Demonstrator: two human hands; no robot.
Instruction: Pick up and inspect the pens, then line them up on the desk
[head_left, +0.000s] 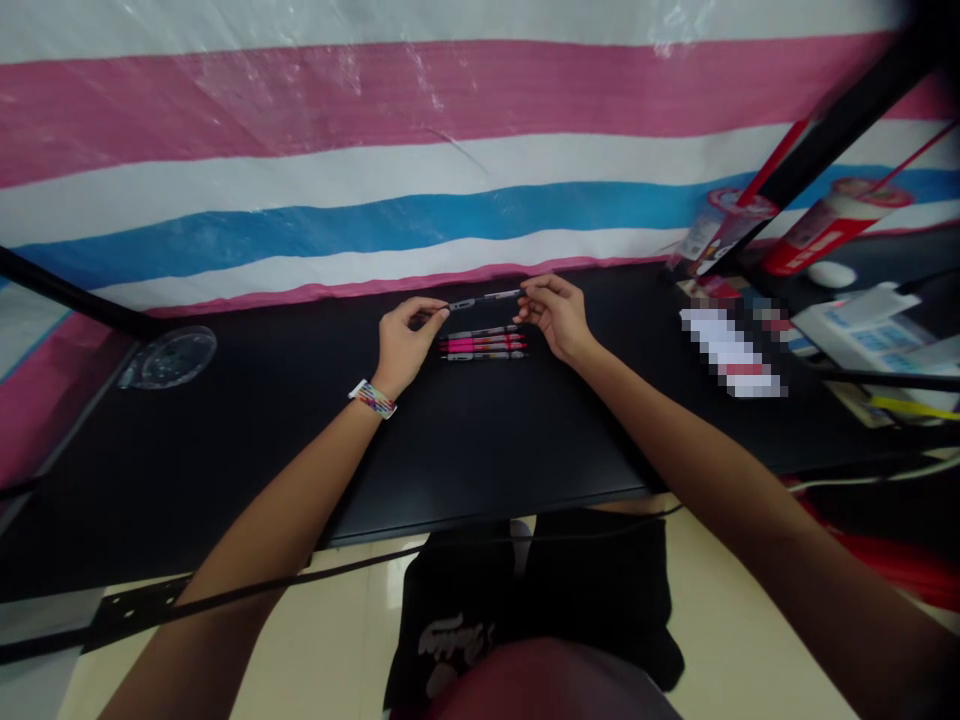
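A dark pen [484, 299] with a pale section is held sideways just above the table, stretched between both my hands. My left hand [409, 340] pinches its left end between thumb and fingers; a patterned woven band circles that wrist. At the other end, my right hand [555, 312] closes its fingertips on the pen. Below it, several pens [484, 345] lie side by side in a row on the black tabletop [480, 440], some pink and some dark grey, all lengthwise left to right.
A clear plastic lid [171, 357] rests at the left. On the right stand two drink cups, one clear [712, 235] and one red [832, 230], with straws. Near them are a white rounded object [831, 275] and papers [885, 325]. A striped sheet [375, 150] hangs behind.
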